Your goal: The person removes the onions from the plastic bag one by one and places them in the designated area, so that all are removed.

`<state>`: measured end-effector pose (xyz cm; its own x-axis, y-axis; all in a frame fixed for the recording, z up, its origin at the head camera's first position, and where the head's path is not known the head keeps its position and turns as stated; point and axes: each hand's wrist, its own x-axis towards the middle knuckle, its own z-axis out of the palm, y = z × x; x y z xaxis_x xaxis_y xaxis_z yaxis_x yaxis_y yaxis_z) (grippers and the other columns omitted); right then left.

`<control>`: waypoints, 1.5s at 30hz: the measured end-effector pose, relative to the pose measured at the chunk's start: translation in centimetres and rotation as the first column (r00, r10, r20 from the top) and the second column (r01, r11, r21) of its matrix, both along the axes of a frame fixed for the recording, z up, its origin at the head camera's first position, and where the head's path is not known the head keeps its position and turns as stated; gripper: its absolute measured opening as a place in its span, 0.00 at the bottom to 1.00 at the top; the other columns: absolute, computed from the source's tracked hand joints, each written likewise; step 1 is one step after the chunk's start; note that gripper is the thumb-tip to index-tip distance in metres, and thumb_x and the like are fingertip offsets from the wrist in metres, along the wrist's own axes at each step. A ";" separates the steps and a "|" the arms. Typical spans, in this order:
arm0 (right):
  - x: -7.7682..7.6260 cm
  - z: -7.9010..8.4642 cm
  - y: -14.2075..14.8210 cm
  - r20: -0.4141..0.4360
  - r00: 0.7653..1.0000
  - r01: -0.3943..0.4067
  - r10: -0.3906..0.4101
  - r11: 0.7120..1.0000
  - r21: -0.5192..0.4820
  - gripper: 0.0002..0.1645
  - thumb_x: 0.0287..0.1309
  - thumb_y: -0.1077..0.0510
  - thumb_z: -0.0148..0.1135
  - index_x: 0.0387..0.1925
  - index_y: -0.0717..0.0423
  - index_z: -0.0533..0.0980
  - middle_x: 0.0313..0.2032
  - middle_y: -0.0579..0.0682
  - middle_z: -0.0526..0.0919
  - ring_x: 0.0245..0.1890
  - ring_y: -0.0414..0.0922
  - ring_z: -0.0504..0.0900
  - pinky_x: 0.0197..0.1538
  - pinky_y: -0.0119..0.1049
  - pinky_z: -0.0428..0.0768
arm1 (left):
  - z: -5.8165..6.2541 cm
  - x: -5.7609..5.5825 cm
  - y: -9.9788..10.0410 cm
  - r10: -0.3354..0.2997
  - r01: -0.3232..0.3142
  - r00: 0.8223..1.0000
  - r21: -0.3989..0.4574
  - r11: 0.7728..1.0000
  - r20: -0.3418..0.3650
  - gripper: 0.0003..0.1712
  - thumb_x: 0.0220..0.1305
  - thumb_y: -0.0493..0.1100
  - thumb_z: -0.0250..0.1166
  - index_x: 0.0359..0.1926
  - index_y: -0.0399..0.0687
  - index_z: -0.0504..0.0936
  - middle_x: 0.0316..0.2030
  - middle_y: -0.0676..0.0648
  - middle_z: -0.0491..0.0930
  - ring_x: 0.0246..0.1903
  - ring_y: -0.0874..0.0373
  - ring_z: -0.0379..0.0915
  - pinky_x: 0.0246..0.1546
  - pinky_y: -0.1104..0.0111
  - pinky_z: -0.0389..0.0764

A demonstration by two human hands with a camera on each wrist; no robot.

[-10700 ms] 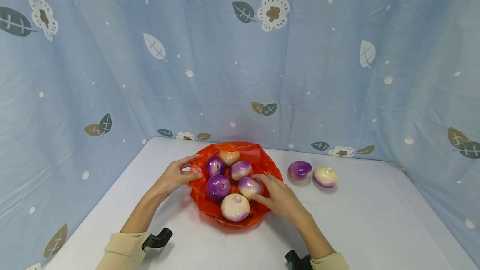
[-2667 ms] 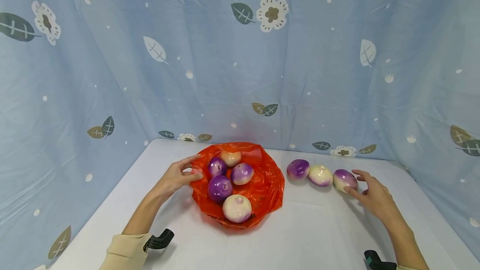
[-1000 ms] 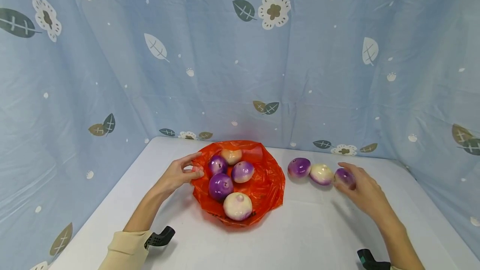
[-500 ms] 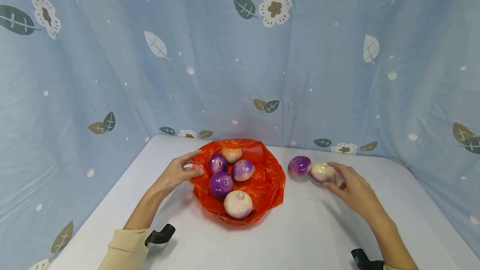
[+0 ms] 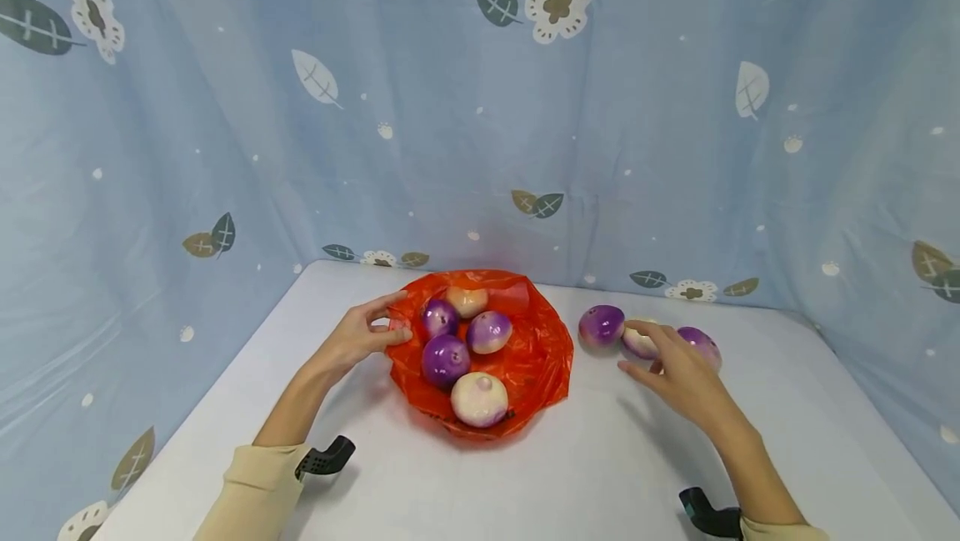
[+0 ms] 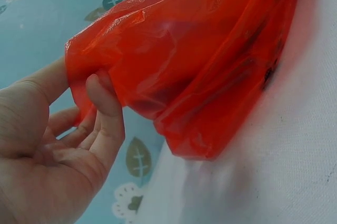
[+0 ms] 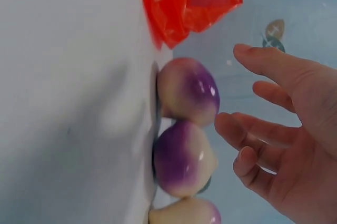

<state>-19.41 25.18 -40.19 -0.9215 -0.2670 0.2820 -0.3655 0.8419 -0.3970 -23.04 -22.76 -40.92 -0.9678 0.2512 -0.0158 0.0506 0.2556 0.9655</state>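
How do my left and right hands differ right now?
The left hand pinches the edge of the red bag; the right hand grips nothing, its fingers apart.
The left hand is at the bag's left side; the right hand is at the row of three bulbs, nearest the middle bulb.
Both are bare.

Red on the thin, crinkled plastic bag (image 5: 536,370), with black marks, perhaps print, too creased to tell. Purple fading to cream on the glossy, round vegetables (image 5: 489,332). White on the flat counter (image 5: 600,466); pale blue, flowered and leafy, on the cloth backdrop (image 5: 427,157).
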 end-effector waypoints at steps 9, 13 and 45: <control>-1.1 0.9 -3.5 0.027 0.997 -0.078 0.078 0.997 -0.028 0.36 0.54 0.46 0.71 0.62 0.55 0.72 0.49 0.55 0.82 0.33 0.44 0.79 0.33 0.27 0.81 | -0.2 -0.2 -0.2 -0.002 0.001 1.000 0.018 1.000 0.012 0.42 0.60 0.42 0.70 0.73 0.51 0.62 0.55 0.34 0.70 0.40 0.58 0.85 0.41 0.69 0.85; -1.3 1.2 -5.1 0.033 0.995 -0.094 0.097 0.993 -0.077 0.36 0.54 0.46 0.72 0.62 0.51 0.72 0.48 0.53 0.82 0.34 0.44 0.79 0.33 0.28 0.81 | -0.1 -0.1 -0.2 -0.003 0.003 1.000 0.013 1.000 0.012 0.42 0.60 0.42 0.70 0.73 0.50 0.62 0.56 0.34 0.70 0.42 0.57 0.85 0.41 0.69 0.85; -3.1 -0.5 -14.0 0.128 0.978 -0.161 0.166 0.986 -0.053 0.39 0.55 0.43 0.70 0.67 0.44 0.67 0.61 0.54 0.77 0.61 0.56 0.76 0.61 0.61 0.75 | -0.2 -0.3 -0.1 -0.004 0.004 1.000 -0.007 1.000 0.028 0.42 0.60 0.44 0.70 0.73 0.52 0.62 0.58 0.34 0.70 0.43 0.55 0.85 0.43 0.68 0.85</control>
